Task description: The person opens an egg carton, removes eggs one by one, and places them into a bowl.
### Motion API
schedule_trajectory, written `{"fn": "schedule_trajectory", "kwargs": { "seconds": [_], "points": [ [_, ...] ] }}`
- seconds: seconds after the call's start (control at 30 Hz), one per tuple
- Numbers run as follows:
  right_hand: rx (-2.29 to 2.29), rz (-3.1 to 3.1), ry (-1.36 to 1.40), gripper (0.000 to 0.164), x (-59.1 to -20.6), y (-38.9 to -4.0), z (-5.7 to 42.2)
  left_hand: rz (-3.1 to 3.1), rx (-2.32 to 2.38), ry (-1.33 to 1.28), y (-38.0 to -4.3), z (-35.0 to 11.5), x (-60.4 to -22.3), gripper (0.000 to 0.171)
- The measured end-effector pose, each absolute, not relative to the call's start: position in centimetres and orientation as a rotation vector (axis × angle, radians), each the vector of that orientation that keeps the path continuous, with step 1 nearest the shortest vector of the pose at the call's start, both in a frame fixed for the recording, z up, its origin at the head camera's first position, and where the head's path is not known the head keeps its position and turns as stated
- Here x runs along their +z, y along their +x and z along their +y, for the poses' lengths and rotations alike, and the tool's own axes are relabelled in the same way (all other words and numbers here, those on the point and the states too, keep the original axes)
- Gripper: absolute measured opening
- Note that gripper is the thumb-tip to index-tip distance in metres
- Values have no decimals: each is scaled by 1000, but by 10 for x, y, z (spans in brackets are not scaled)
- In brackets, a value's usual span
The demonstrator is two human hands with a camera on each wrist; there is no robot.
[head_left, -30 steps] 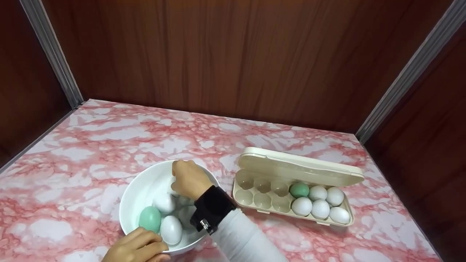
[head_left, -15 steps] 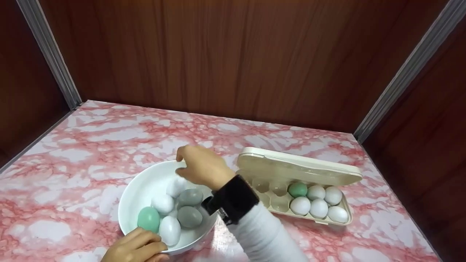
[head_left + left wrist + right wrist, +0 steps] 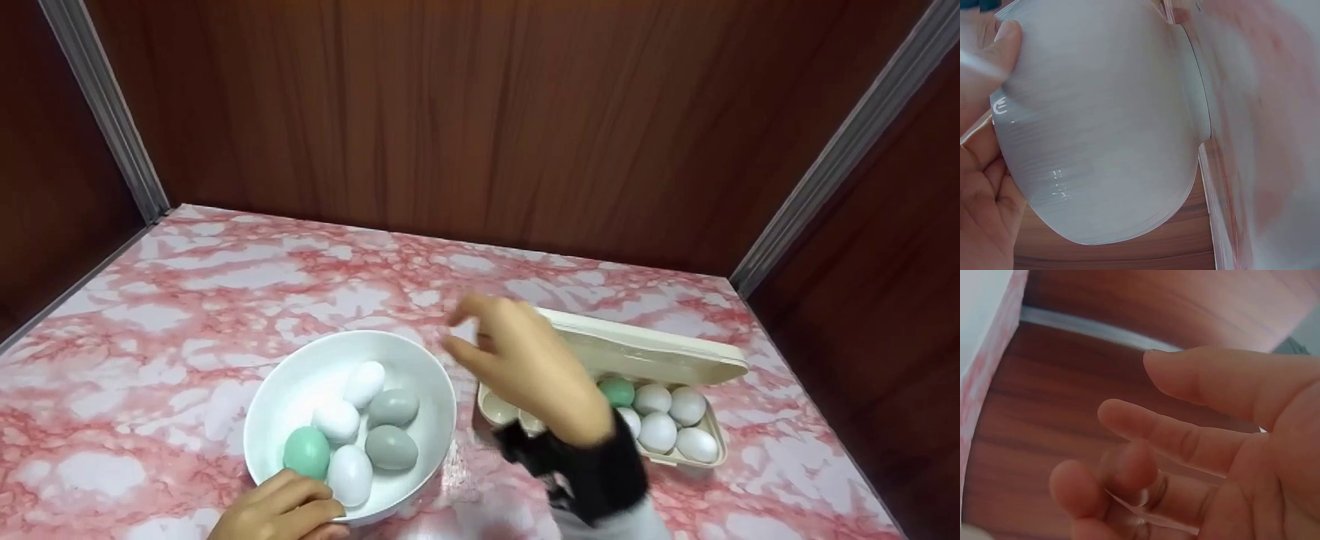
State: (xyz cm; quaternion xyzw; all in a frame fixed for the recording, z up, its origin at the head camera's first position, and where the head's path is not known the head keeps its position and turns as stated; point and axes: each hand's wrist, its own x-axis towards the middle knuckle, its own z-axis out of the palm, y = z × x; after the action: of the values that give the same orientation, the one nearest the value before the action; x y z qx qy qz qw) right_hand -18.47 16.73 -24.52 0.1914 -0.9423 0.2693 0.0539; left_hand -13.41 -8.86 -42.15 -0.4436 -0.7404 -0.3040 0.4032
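Observation:
My left hand (image 3: 277, 510) grips the near rim of a white bowl (image 3: 289, 375), its thumb (image 3: 1009, 45) against the bowl's outer side in the left wrist view. Inside lie a green egg (image 3: 306, 450), two grey eggs, one (image 3: 392, 448) nearer me, and several white eggs, including one (image 3: 350, 474) beside the left fingers. My right hand (image 3: 529, 364), blurred, hangs in the air between the bowl and a cream egg carton (image 3: 660, 341), partly covering the carton. In the right wrist view its fingers (image 3: 1129, 419) bend loosely with nothing between them and the thumb.
The carton's lid stands raised. Its right part holds a green egg (image 3: 617, 391) and several white eggs (image 3: 658, 431); cups at its left end, some hidden by my hand, hold none. A brown wood-grain panel (image 3: 450, 112) closes off the back of the red-marbled table (image 3: 225, 277).
My right hand has lifted out of the bowl and swung right toward the carton, uncovering the eggs in the bowl. The left hand keeps its place on the rim.

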Motion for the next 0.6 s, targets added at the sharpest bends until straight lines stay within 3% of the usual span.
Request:
{"fn": "schedule_trajectory", "kwargs": {
  "seconds": [0.6],
  "points": [
    [819, -2899, 96, 17, -279, -151, 287, -1870, -719, -1106, -134, -88, -421, 34]
  ]
}}
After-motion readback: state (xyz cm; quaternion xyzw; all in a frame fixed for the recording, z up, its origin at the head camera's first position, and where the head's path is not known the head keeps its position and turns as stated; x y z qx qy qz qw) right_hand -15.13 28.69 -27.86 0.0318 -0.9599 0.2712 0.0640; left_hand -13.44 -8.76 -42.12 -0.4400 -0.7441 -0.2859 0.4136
